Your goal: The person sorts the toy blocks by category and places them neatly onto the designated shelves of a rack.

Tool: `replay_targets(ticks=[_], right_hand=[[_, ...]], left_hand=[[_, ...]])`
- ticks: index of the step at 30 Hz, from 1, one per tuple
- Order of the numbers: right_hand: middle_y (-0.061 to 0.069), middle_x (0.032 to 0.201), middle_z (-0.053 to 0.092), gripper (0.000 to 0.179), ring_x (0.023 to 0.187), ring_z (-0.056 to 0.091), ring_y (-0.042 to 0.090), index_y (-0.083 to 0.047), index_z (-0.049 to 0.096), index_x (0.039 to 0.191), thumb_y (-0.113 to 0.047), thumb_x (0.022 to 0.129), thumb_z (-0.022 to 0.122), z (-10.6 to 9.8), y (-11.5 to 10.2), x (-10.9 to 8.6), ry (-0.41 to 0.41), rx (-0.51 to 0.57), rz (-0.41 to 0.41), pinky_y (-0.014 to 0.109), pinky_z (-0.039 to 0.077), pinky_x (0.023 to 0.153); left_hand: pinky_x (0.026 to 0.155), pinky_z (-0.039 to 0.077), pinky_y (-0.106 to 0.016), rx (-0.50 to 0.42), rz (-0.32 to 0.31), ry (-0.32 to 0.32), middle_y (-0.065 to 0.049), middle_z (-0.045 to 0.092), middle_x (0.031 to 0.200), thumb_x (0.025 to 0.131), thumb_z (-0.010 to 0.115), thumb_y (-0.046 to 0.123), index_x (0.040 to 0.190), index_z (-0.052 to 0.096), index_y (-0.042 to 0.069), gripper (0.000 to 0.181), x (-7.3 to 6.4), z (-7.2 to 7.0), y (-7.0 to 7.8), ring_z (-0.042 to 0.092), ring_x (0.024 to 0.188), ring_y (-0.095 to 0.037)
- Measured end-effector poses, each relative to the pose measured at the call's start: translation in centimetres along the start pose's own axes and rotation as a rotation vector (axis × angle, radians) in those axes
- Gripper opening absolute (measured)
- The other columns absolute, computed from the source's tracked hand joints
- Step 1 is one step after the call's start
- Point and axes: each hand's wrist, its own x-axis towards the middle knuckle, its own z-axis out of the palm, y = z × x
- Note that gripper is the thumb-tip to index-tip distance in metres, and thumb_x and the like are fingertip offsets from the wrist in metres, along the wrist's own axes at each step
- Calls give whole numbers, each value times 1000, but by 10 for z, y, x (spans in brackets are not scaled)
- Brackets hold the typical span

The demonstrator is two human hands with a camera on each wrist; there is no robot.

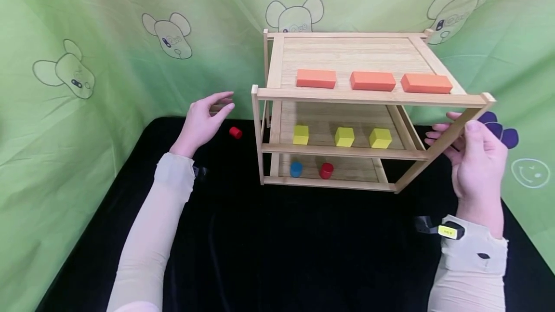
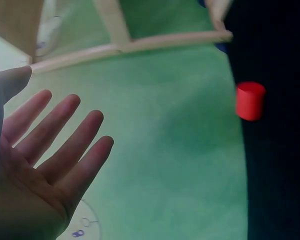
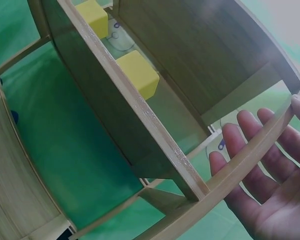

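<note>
A three-tier wooden rack (image 1: 344,94) stands on the black cloth. My left hand (image 1: 202,120) hovers to its left, holding nothing; its spread fingers (image 2: 60,130) show in the left wrist view. Nearest to it, a red cylinder (image 1: 235,132) lies on the cloth. My right hand (image 1: 480,170) is around the rack's right front post (image 1: 451,139), thumb on one side and loosely extended fingers (image 3: 262,180) behind. The thumb seems to touch the post; firm contact cannot be made out. Yellow cubes (image 3: 138,74) show in the right wrist view.
Three orange blocks (image 1: 373,81) lie on the top tier, three yellow cubes (image 1: 344,137) on the middle one. A blue cylinder (image 1: 296,169) and another red cylinder (image 1: 326,171) stand on the bottom tier. Green printed curtain (image 1: 108,110) surrounds the black cloth (image 1: 303,244).
</note>
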Motion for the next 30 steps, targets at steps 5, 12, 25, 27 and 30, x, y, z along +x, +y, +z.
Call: replay_targets(ticks=[5, 12, 25, 27, 30], right_hand=[[31, 92, 69, 38, 78, 72, 39, 28, 52, 121, -6, 105, 57, 2, 1, 0, -15, -44, 6, 42, 63, 75], [30, 91, 69, 40, 77, 72, 37, 29, 51, 121, -7, 105, 57, 2, 1, -1, -11, -80, -22, 41, 63, 73], [31, 92, 68, 38, 78, 72, 39, 27, 53, 122, -7, 104, 58, 0, -2, 0, 16, -44, 9, 41, 63, 74], [31, 92, 68, 39, 79, 72, 38, 27, 52, 122, -7, 104, 58, 0, -1, 0, 21, -45, 8, 41, 64, 74], [31, 92, 69, 38, 79, 72, 38, 27, 53, 122, -7, 105, 57, 1, -1, -1, 15, -49, 7, 41, 64, 74]], left_hand=[[97, 54, -43, 88, -51, -63, -8, 69, 125, 104, 62, 31, 140, 63, 14, 40, 6, 2, -15, 68, 110, -28], [99, 51, -48, 219, -74, -167, -9, 69, 126, 104, 62, 30, 141, 62, 13, 41, 18, 10, -33, 66, 113, -29], [83, 54, -47, 456, -57, -299, -11, 64, 133, 101, 67, 25, 142, 61, 14, 43, 26, 42, -46, 63, 92, -29], [85, 54, -47, 478, -45, -313, -12, 66, 129, 100, 68, 22, 141, 61, 13, 43, 25, 46, -49, 64, 94, -28], [88, 53, -46, 513, -34, -329, -11, 68, 125, 98, 70, 18, 140, 62, 12, 43, 24, 52, -56, 64, 98, -27]])
